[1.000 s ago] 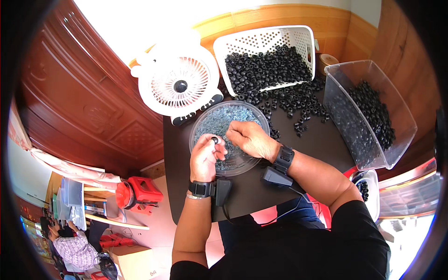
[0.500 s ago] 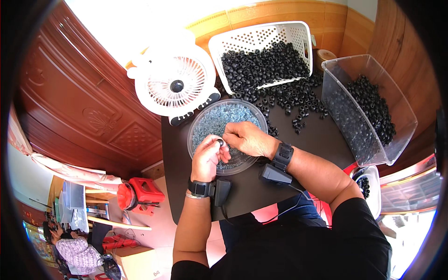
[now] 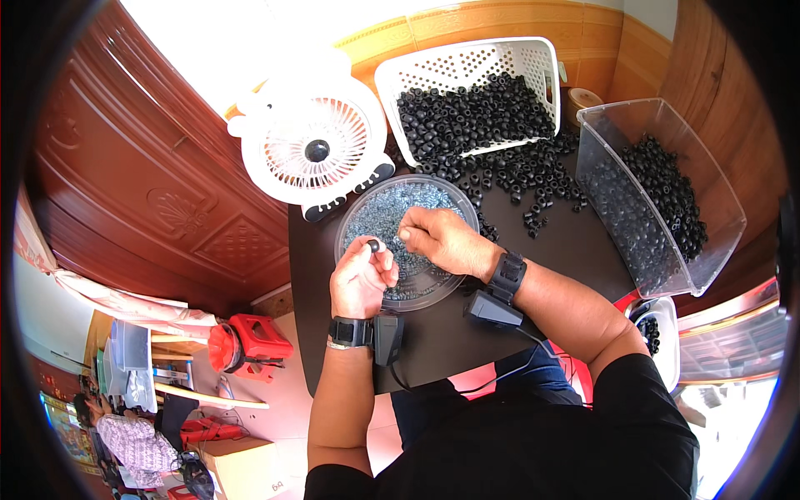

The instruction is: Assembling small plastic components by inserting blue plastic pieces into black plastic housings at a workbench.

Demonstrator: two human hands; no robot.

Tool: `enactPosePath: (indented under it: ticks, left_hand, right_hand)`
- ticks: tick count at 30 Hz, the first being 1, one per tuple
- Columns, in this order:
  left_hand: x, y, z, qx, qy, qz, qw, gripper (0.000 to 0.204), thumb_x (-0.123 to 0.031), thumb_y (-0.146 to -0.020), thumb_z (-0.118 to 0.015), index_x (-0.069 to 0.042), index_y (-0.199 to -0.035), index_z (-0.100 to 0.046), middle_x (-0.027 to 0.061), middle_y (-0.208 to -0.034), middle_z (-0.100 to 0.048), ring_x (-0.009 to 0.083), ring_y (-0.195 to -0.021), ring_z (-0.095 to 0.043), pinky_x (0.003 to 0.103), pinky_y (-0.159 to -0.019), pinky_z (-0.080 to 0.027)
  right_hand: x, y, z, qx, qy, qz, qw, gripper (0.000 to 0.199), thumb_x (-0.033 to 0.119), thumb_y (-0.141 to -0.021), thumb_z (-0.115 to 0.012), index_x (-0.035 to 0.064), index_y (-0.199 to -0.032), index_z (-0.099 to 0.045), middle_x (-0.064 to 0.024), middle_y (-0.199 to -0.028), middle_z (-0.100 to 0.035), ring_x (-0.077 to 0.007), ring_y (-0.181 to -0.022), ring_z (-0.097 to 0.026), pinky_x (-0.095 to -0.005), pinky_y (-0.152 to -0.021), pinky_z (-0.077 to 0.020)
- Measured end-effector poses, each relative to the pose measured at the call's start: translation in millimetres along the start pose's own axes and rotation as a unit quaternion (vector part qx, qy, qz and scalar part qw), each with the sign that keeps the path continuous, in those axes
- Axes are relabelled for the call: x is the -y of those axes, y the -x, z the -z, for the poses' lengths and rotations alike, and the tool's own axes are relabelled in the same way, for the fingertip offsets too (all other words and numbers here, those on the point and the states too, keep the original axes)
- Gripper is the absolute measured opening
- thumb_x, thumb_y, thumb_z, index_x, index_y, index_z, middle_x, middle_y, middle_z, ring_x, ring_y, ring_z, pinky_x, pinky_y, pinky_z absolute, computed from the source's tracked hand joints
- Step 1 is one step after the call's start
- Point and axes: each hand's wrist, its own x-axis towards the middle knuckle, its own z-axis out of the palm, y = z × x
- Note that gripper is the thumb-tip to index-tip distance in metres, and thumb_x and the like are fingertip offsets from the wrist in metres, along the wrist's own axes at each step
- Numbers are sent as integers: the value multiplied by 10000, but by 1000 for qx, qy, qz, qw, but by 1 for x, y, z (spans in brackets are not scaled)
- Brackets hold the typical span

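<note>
Between the thumb and fingers of my left hand [image 3: 358,283] is a small black ring-shaped part [image 3: 373,246]. That hand is at the left side of a round clear tub [image 3: 341,250], which is filled with small bluish clear pieces [image 3: 408,200]. My right hand [image 3: 446,242] hovers over the middle of the tub, its fingers closed in a pinch. What they hold, if anything, is too small or hidden to see. A short gap separates the two hands.
A white perforated basket [image 3: 550,83] of black parts leans at the back, with loose black parts [image 3: 533,179] spilling from it. On the right stands a clear bin [image 3: 708,183] holding more. A white fan [image 3: 317,150] is at the back left of the dark table [image 3: 321,350].
My left hand has moved slightly left with the black ring-shaped part, away from my right hand. My right hand has hardly moved.
</note>
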Motion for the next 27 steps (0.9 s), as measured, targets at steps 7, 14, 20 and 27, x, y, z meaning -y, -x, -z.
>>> enactPosePath:
  ticks: [7, 14, 20, 27]
  left_hand:
    - [5, 1, -22, -55, -257, -30, 964, 209, -189, -893, -536, -21, -1010, -577, 75, -963, -596, 136, -785, -586, 242, -631, -445]
    - [6, 1, -16, -12, -217, 12, 976, 184, -176, -906, -522, -16, -986, -566, 77, -907, -599, 156, -756, -587, 254, -638, -451]
    - [5, -1, -11, -29, -91, 8, 995, 181, -176, -914, -502, -14, -982, -546, 115, -864, -609, 188, -714, -595, 286, -630, -468]
    - [-2, 0, -7, -10, -13, -21, 1000, 165, -167, -903, -510, -17, -956, -551, 117, -841, -608, 210, -699, -597, 290, -611, -471]
  right_hand:
    - [0, 2, -2, -34, 37, -6, 999, 280, 268, -914, -484, 14, -826, -563, -195, -710, -608, -388, -723, -609, -456, -659, -470]
    - [2, 3, -5, 0, 93, 1, 996, 223, 211, -924, -500, 14, -836, -556, -145, -710, -619, -313, -683, -623, -389, -619, -469]
    - [1, 4, -6, -18, 29, 20, 999, 204, 213, -888, -537, 14, -881, -582, -193, -745, -622, -367, -746, -624, -425, -663, -480]
    - [-2, 3, -6, -44, 46, 31, 998, 161, 164, -898, -538, 12, -933, -576, -142, -737, -629, -278, -703, -631, -363, -651, -484]
